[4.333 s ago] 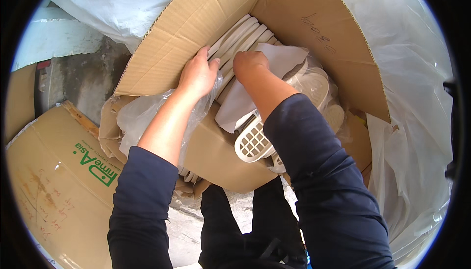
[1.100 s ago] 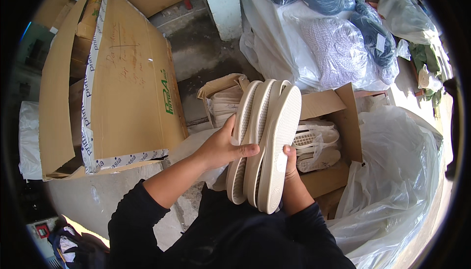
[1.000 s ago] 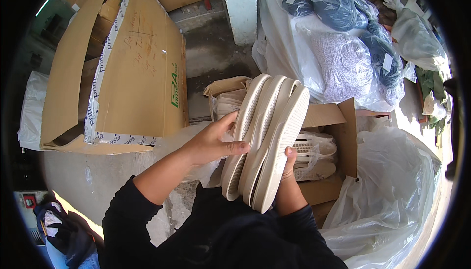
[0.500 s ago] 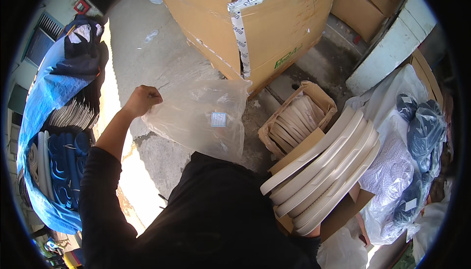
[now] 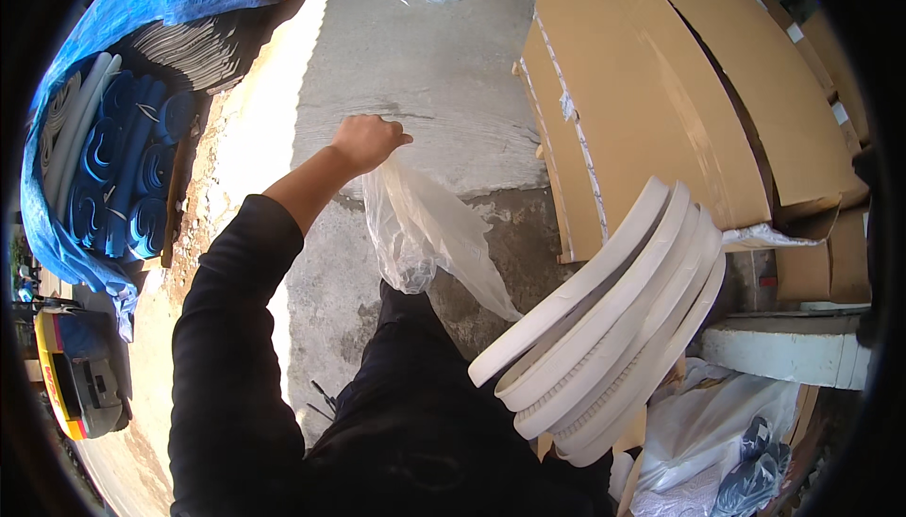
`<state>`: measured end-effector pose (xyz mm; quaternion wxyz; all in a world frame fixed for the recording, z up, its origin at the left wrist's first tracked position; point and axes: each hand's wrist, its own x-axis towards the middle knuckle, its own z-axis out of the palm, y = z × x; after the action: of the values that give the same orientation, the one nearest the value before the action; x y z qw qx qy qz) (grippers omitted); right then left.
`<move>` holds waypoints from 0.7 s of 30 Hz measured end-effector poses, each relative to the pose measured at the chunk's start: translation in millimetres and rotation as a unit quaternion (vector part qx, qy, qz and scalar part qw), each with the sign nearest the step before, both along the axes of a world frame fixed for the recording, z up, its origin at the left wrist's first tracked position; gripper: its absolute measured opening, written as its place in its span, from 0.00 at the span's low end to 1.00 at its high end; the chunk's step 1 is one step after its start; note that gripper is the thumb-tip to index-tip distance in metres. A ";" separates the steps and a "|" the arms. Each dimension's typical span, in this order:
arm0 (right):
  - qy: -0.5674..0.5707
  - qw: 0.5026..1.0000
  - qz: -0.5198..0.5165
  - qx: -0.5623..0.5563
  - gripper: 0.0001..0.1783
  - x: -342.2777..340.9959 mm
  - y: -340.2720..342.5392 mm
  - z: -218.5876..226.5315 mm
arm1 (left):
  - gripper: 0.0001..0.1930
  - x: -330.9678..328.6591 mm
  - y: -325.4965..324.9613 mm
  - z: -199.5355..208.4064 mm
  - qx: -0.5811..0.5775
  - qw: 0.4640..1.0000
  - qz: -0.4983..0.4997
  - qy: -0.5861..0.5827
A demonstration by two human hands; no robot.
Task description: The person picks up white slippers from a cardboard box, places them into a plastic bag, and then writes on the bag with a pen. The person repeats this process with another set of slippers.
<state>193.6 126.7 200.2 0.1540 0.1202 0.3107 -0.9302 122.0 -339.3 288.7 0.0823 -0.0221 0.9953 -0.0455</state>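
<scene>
My left hand [image 5: 368, 142] is closed on the upper edge of a clear plastic bag [image 5: 415, 225], which hangs crumpled in front of my dark trousers. The bag's lower end trails to the right, toward a stack of curved cream-white bands [image 5: 604, 328]. These thick bands lie one against another at my right side, tilted, with ribbed inner edges on some. My right hand is hidden, behind or under the stack, so its fingers do not show.
A large cardboard box [image 5: 651, 111] stands ahead on the right. To the left, a blue tarpaulin [image 5: 57, 111] covers rolled blue mats [image 5: 113, 158] and a grey stack of sheets [image 5: 198, 50]. Plastic-wrapped bundles [image 5: 708, 432] lie at lower right, near a white ledge [image 5: 788, 352].
My view has turned left, shifting the large box rightward. The plastic bag, spread wide before, now hangs narrower from my left hand. The cream-white bands stay at my right side.
</scene>
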 end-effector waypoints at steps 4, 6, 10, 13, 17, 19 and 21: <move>-0.051 0.997 0.043 0.027 0.41 -59.3 -129.4 -6.6 | 0.27 -74.6 -135.1 -3.1 0.564 0.799 0.201 -0.053; -0.069 0.995 0.055 0.037 0.41 -75.2 -170.6 9.4 | 0.23 -101.1 -175.9 11.6 0.630 0.763 0.144 -0.029; -0.091 0.992 0.083 0.032 0.41 -112.5 -232.7 51.0 | 0.12 -180.4 -228.2 50.1 0.666 0.727 0.168 0.019; -0.088 0.988 0.124 0.001 0.40 -160.6 -290.2 61.9 | 0.09 -246.7 -247.9 64.7 0.653 0.717 0.236 0.058; -0.072 0.974 0.201 -0.078 0.40 -257.9 -404.5 36.0 | 0.10 -332.5 -284.9 62.7 0.530 0.790 0.266 0.154; -0.062 0.961 0.239 -0.123 0.40 -311.7 -471.8 16.9 | 0.10 -382.3 -314.2 66.8 0.454 0.830 0.242 0.218; -0.059 0.946 0.272 -0.164 0.40 -366.1 -534.0 2.9 | 0.14 -436.1 -345.1 79.6 0.403 0.870 0.200 0.202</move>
<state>-172.5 -407.3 203.1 0.4369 0.0590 0.1652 -0.8823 -314.1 -684.4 368.3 -0.1110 -0.1947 0.8962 0.3828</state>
